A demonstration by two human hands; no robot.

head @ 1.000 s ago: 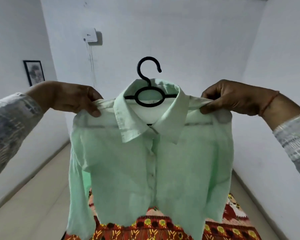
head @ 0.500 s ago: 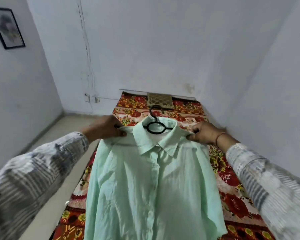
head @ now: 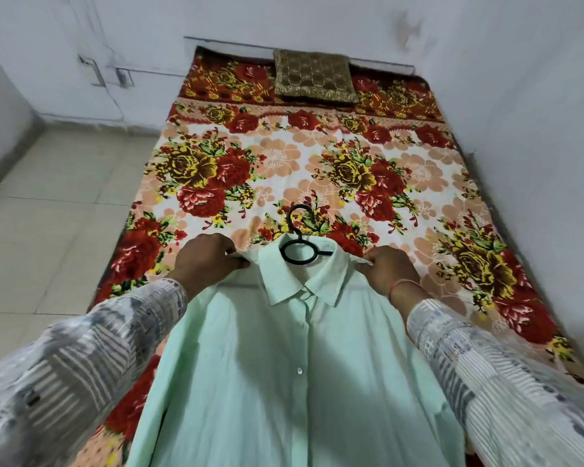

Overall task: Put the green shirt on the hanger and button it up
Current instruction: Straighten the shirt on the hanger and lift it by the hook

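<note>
White walls (head: 351, 15) close in on three sides of a low bed (head: 284, 156) that fills the far and right part of the room, its right edge tight against the right-hand wall. Pale floor tiles (head: 54, 203) run along the bed's left edge. Red, yellow and peach flowers cover the bed sheet, and a brown patterned cushion (head: 312, 77) lies at the middle of the bed's far edge, against the back wall. On that wall, past the bed's far left corner, sit small switch or socket boxes (head: 108, 74) with a cable trailing down.

Over the near half of the bed lies the green shirt (head: 284, 382), front up, its placket closed with white buttons showing down the middle, hiding the sheet beneath it. Patterned grey and white sleeves (head: 64, 375) cover both forearms and mask the shirt's outer sides. The left hand (head: 206, 261) pinches the shirt's left shoulder beside the collar; the right hand (head: 388, 267), with a thin orange thread at the wrist, pinches the opposite shoulder. Between them, the black hanger (head: 299, 251) shows its ring inside the open collar and its hook pointing toward the far edge.
</note>
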